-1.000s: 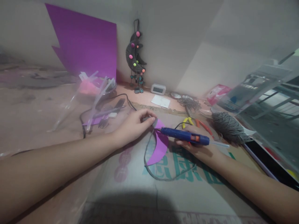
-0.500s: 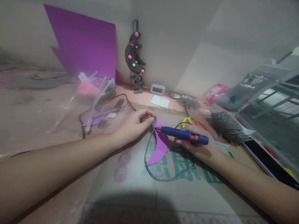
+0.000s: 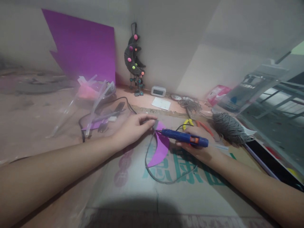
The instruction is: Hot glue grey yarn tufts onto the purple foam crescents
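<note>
A purple crescent cut-out [image 3: 161, 147] lies on a printed cardboard sheet [image 3: 166, 186]. A grey cord [image 3: 152, 172] loops around the crescent's edge. My left hand [image 3: 133, 128] pinches the cord against the crescent's top tip, fingers pressed together. My right hand [image 3: 198, 148] grips a blue glue gun [image 3: 184, 137], its nozzle pointing left at the crescent's top, just right of my left fingertips.
A grey yarn bundle [image 3: 229, 128] and yellow and orange pliers [image 3: 197, 123] lie at the right. A purple sheet [image 3: 83, 47] and a dark moon ornament [image 3: 134, 58] lean on the wall. Plastic bags [image 3: 95, 91], a black cable [image 3: 104, 107] and a small clock [image 3: 158, 91] sit behind.
Both hands hold nearly the same pose on the crescent; the whole scene has slid slightly left as my head turned.
</note>
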A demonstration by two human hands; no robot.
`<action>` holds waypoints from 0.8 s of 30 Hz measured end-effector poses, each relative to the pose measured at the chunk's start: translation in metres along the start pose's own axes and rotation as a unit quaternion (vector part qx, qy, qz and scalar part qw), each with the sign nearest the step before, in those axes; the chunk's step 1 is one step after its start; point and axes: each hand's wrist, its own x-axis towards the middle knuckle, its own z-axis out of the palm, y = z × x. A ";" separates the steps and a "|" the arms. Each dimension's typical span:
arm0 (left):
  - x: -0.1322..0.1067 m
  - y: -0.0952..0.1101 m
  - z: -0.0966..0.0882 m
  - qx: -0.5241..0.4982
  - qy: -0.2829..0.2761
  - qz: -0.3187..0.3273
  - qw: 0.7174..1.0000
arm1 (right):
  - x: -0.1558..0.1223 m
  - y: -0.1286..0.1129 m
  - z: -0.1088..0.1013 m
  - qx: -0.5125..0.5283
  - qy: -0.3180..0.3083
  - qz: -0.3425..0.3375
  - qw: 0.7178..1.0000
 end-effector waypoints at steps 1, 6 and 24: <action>0.000 0.000 0.000 0.004 0.001 0.002 1.000 | 0.000 0.000 0.000 -0.003 0.001 -0.002 1.000; 0.000 0.000 0.000 0.006 -0.004 0.012 1.000 | 0.000 0.000 -0.002 -0.033 0.003 0.005 0.999; 0.000 -0.001 0.000 0.017 -0.017 0.030 0.999 | -0.001 -0.001 -0.007 -0.071 -0.001 0.015 0.997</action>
